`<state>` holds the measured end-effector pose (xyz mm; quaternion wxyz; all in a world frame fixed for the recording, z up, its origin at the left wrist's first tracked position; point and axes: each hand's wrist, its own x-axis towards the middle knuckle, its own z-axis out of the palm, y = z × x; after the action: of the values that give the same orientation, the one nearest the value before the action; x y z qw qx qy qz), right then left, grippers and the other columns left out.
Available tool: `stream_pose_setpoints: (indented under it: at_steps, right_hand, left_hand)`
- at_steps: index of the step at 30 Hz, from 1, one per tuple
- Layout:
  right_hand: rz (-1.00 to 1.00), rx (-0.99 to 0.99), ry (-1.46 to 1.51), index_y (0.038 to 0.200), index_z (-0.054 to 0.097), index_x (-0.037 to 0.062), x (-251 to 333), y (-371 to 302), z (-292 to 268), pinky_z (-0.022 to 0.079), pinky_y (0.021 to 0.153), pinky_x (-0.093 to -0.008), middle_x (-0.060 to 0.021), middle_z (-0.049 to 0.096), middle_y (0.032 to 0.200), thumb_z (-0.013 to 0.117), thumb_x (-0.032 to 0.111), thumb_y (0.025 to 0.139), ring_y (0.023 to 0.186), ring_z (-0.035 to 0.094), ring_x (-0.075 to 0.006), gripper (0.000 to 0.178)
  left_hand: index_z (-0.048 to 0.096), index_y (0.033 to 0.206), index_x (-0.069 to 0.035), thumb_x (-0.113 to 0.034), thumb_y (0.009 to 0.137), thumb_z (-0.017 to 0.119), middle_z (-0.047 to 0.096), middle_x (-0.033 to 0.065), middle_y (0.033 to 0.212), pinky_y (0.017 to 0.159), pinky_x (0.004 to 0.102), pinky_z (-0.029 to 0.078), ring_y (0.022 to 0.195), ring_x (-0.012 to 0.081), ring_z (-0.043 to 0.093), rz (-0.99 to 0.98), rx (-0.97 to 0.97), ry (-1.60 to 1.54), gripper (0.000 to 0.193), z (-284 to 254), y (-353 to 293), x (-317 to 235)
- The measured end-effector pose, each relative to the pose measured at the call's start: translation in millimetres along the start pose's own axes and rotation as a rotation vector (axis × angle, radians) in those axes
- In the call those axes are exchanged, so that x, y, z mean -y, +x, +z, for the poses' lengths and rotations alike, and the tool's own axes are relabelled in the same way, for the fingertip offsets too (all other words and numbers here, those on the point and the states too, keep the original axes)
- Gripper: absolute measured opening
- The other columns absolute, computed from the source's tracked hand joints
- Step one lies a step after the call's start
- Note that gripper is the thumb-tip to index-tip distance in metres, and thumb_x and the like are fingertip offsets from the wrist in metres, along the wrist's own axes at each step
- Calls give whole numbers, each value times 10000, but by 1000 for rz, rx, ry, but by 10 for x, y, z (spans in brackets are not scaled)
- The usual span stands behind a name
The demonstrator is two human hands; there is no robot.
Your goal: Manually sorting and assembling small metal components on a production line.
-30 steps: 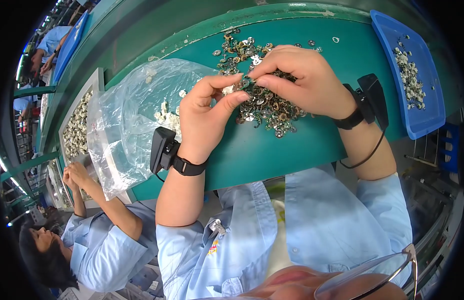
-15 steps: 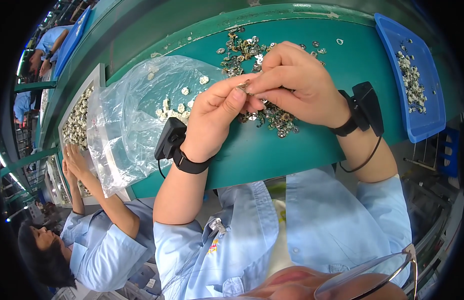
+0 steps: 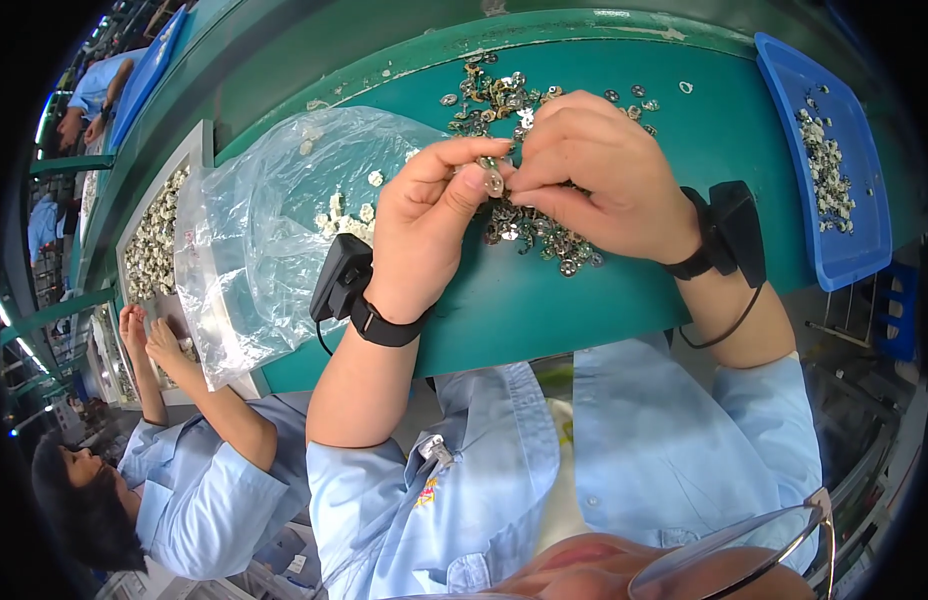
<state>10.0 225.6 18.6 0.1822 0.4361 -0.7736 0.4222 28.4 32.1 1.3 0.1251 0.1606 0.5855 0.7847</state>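
Landmark: the metal-parts pile (image 3: pixel 532 236).

Left hand (image 3: pixel 420 215): thumb and index pinching a small round metal part (image 3: pixel 494 183), just above the near-left side of the pile as seen here. Other fingers loosely curled.

Right hand (image 3: pixel 612 180): fingers bunched, thumb drawn in toward them, tips at the right edge of that same part. Can't tell whether they grip it or only touch it. This hand covers much of the pile's right side.

Pile itself: mixed silver, brown and greenish bits, loose on the green tabletop (image 3: pixel 564 315), with a trail running to the far side. A few silver discs lie loose beyond the right hand; a pale ring (image 3: pixel 686 87) sits alone, right of the pile's far end.

Both wrists wear black straps with black boxy units; left unit (image 3: pixel 342 278) is left of the pile, right unit (image 3: pixel 736 235) right of it.

Left of the pile: clear plastic bag (image 3: pixel 219 270), crumpled, with whitish parts (image 3: pixel 344 216) at its right part; can't tell if inside or under.

Well right of the pile: blue tray (image 3: pixel 852 268), whitish bits scattered in it.

Far left of the pile, past the bag: pale-framed tray (image 3: pixel 202 150) of whitish parts, a co-worker's hands (image 3: pixel 166 345) at its near end.
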Motion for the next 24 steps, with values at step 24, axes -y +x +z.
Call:
stream_pose_setpoints:
  at_steps: [24]
  right_hand:
    - [73, -174, -198, 873, 653, 154, 138, 22, 54, 370, 703, -335, 4, 511, 788, 756, 186, 605, 741, 478, -212, 289]
  left_hand:
    - [499, 1095, -63, -203, 908, 503, 536, 148, 1160, 873, 313, 430, 1042, 208, 538, 63, 103, -312, 234, 59, -42, 33]
